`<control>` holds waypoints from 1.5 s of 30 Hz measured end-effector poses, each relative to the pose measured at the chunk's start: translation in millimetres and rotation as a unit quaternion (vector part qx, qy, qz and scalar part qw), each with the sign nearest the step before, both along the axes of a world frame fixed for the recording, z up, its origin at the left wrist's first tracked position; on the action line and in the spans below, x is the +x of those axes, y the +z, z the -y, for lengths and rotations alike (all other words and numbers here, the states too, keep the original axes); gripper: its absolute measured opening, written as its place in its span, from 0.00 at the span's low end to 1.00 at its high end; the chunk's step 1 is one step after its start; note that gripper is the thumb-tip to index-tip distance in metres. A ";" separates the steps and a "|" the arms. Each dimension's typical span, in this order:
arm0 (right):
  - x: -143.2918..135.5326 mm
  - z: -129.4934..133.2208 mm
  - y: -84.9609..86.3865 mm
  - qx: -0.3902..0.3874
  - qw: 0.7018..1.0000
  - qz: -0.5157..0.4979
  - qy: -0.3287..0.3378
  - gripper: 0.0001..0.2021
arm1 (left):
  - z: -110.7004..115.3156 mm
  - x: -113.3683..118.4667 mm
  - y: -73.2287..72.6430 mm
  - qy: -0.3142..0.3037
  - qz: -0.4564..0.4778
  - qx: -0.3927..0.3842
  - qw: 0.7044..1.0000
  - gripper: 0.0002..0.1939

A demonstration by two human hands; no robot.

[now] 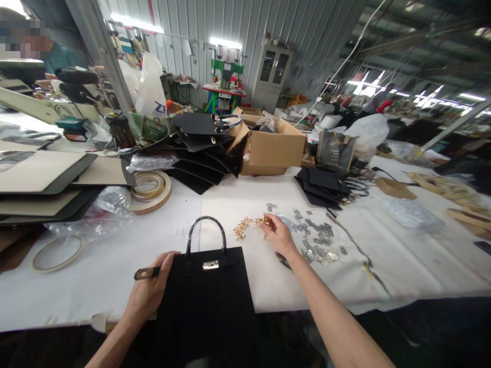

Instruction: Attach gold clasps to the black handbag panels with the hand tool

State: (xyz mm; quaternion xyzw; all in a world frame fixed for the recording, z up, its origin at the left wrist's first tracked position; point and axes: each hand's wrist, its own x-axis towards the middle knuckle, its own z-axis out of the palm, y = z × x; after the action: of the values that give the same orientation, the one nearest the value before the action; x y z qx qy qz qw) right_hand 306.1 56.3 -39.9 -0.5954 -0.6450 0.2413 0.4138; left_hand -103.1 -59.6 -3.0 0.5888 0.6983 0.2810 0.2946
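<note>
A black handbag panel (207, 301) with a looped handle (207, 220) and a silver-coloured clasp (210, 265) leans at the table's front edge. My left hand (153, 286) is closed on its upper left corner, where a dark strap end with a metal fitting (147, 273) sticks out past the fingers. Over a small pile of gold-coloured metal pieces (241, 227), my right hand (278, 235) has its fingertips pinched together among the pieces; what lies between them is too small to make out. Flat grey metal plates (318, 232) are scattered right of that hand.
Beside my right wrist lies a dark tool (283, 259). Stacked black panels (207, 158), a cardboard box (274, 148) and more black pieces with handles (324, 186) stand farther back. Tape rolls (151, 191) and beige boards (42, 171) are at left; a person (63, 56) is beyond.
</note>
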 end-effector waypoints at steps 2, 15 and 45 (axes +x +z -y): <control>-4.2 -4.6 -1.7 -0.005 1.000 -0.017 -0.008 0.26 | -1.1 -2.7 -3.5 0.010 0.008 0.013 1.000 0.28; 12.9 6.7 10.9 0.020 0.992 -0.101 -0.073 0.24 | -0.4 -2.6 1.7 0.027 0.025 0.050 0.998 0.29; -165.2 162.8 64.7 -0.021 0.976 0.019 0.217 0.29 | 0.9 15.4 18.7 0.110 0.331 0.026 0.937 0.26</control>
State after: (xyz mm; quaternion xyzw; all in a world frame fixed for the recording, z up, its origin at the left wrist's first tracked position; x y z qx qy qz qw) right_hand 140.9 -106.5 24.8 -0.4544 -0.7613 0.3275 0.3267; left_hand -87.7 -60.5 15.7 0.3898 0.6141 0.5087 0.4606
